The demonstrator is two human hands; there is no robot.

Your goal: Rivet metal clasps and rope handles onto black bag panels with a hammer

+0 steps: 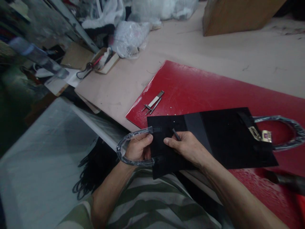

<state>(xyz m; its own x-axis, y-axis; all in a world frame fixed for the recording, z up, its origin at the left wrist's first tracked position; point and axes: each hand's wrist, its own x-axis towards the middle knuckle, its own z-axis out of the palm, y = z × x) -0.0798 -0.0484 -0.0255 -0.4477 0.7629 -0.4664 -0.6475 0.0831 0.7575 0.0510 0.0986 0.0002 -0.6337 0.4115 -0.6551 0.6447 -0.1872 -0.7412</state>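
Observation:
A flat black bag panel lies unfolded in front of me, with a plain grey-black band across its middle. Each end carries a plastic-wrapped handle, and a gold-coloured metal clasp sits near the right end. My left hand reaches through the left handle loop and pinches the panel's left edge, thumb on top, fingers partly hidden beneath. Between the thumb and fingers of my right hand is a short dark rod-like tool, held over the panel. A small pale spot or hole shows just above that tool.
The panel lies partly on a red board on the worktable. A pronged metal tool rests beyond the panel. A dark, blurred tool handle is at right. Further back are a cardboard box and plastic bags.

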